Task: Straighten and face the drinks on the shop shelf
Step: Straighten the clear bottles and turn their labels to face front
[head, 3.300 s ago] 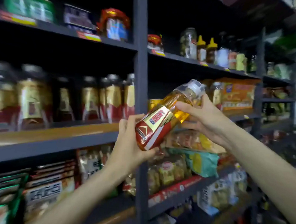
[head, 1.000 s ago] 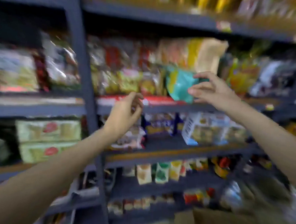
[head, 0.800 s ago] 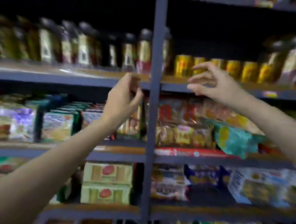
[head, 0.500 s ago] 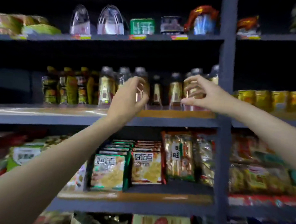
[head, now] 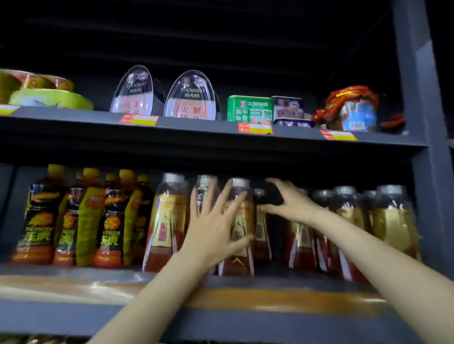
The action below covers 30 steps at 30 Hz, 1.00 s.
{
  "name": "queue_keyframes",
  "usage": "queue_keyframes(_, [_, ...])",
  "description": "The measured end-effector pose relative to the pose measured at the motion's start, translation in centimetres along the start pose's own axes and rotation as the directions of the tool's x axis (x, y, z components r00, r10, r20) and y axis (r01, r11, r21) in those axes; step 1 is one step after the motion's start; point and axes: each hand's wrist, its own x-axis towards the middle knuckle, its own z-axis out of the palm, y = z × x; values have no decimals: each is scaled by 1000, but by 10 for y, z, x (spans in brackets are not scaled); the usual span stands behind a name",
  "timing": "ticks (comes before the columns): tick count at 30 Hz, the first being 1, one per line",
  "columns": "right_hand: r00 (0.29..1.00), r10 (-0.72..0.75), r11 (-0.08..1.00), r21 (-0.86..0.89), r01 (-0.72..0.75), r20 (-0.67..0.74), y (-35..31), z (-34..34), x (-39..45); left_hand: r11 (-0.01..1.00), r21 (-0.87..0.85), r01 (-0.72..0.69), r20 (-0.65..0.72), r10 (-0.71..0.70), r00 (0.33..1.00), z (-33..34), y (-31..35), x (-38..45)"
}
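Dark shop shelf (head: 212,326), head view. Upper tier: two tins (head: 191,97) lettered "CANNED HAM", a green tin (head: 249,109). Drinks tier: black-and-orange "HI-TIGER" bottles (head: 38,214) at left; grey-capped amber bottles (head: 166,221) with red labels at right. Left hand (head: 213,231) spread flat against one amber bottle; right hand (head: 288,204) open-fingered among the caps, gripping nothing.

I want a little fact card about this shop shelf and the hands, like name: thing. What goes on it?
place: shop shelving, dark metal post
top shelf: two canned ham tins, green tin
drinks shelf: black and yellow bottles on the left, amber bottles with red labels in the middle and right
left hand: open, fingers spread, in front of an amber bottle
right hand: open, reaching among the bottle necks
holding: neither hand grips a bottle yet
picture: a bit blurry
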Motion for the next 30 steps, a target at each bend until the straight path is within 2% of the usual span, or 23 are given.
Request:
queue_keyframes(3, [997, 21, 997, -76, -16, 70, 9, 19, 42, 999, 30, 43, 119, -47, 992, 10, -5, -1])
queue_keyframes(6, [985, 77, 994, -91, -63, 157, 11, 32, 65, 999, 21, 42, 128, -44, 991, 9, -5, 0])
queue_keyframes(9, [975, 126, 991, -67, -115, 184, 17, 51, 74, 999, -9, 51, 122, -49, 991, 13, -8, 0])
queue_keyframes(11, [977, 170, 985, 10, -173, 128, 19, 60, 75, 998, -1, 60, 134, -59, 989, 12, -7, -1])
queue_keyframes(17, [983, 177, 981, 93, -171, -57, 4, 54, 52, 996, 7, 86, 135, -86, 987, 12, -5, -1])
queue_keyframes(21, [981, 135, 986, 112, -120, -138, -1, 28, 9, 995, -10, 95, 145, -92, 985, 10, -4, -2])
queue_keyframes(25, [985, 34, 983, 185, -3, -168, -2, -13, -40, 995, -37, 90, 150, -83, 985, 5, -2, -2])
queue_keyframes(27, [981, 21, 957, 287, 36, -194, -4, -26, -66, 993, -61, 101, 176, -89, 980, 0, -2, -1])
queue_keyframes(30, [948, 113, 864, 501, 54, -296, -3, -37, -99, 979, -141, 146, 174, -121, 977, -15, 4, 2])
